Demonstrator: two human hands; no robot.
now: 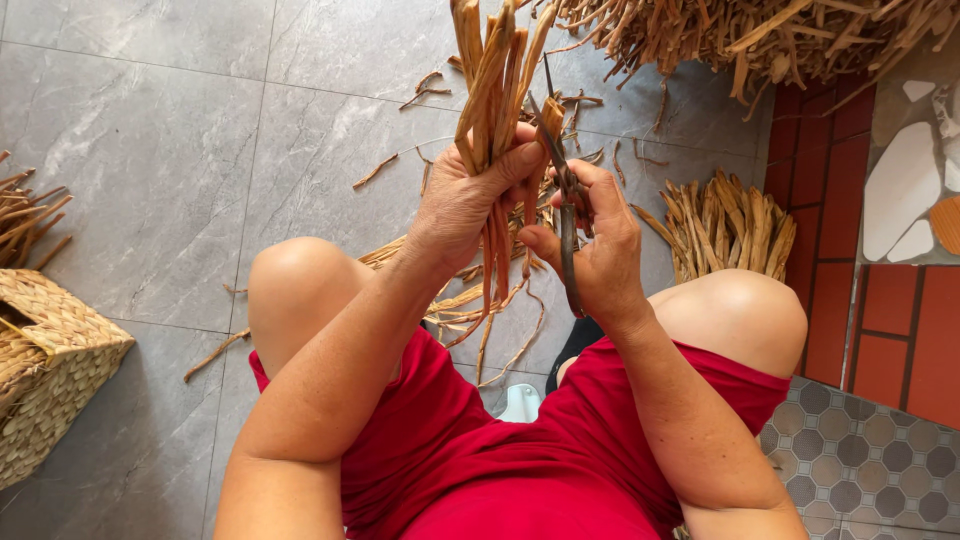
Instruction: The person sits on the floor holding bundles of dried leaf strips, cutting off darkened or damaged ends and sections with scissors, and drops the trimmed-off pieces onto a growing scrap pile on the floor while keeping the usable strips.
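Note:
My left hand (pixel 466 195) grips a bundle of dried brown plant strips (pixel 492 80) that stands upright above it, with loose ends hanging below between my knees. My right hand (pixel 600 245) holds a pair of dark metal scissors (pixel 566 210). The blades point up and touch the strips just beside my left thumb. Both hands are close together over the grey tiled floor (pixel 150 150).
A large heap of dried strips (pixel 760 35) lies at the top right. A smaller cut bunch (pixel 728 225) rests by my right knee. A woven basket (pixel 50 375) stands at the left edge. Scraps litter the floor. Red tiles (pixel 900 330) border the right.

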